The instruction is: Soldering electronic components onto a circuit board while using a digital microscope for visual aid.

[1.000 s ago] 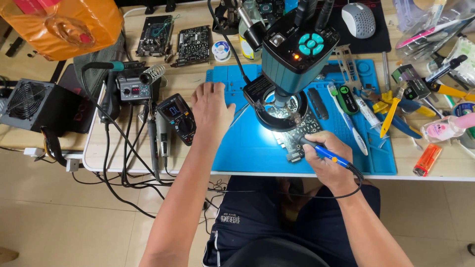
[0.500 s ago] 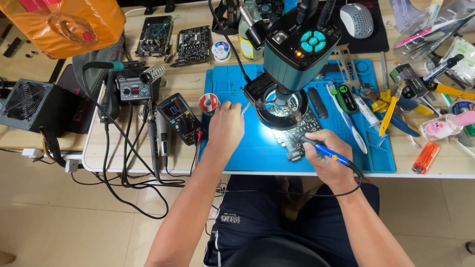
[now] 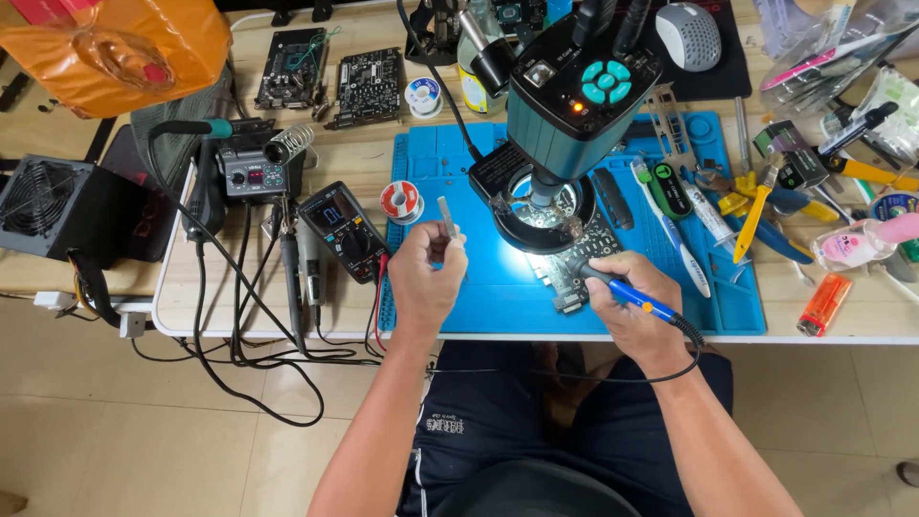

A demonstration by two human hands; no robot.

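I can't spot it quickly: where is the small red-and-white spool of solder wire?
The small red-and-white spool of solder wire lies at the blue mat's left edge, between the black multimeter and the left hand.

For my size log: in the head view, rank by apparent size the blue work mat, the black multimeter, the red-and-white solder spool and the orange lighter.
1. Blue work mat, by far the largest.
2. Black multimeter.
3 and 4. Red-and-white solder spool and orange lighter look alike in size, so I leave them unranked.

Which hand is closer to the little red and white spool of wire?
Left. The left hand, holding tweezers, is just below and right of the spool; the right hand, gripping the blue soldering iron, is far right.
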